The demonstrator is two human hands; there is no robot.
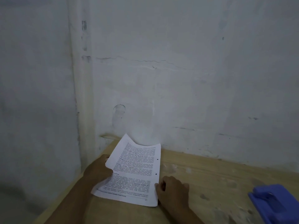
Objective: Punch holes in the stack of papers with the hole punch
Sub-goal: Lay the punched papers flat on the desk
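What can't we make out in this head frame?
- Hole punch: cut off by the right and bottom edges of the head view.
- Stack of papers: print too blurred to read; sheet count not visible.
- Left hand: fingertips hidden behind the papers.
- Right hand: fingertips curled out of sight at the paper edge.

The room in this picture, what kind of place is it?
Probably a plain work corner in a home or small office: a bare wooden table stands against scuffed, cracked white walls, with printed papers and a blue hole punch on it.
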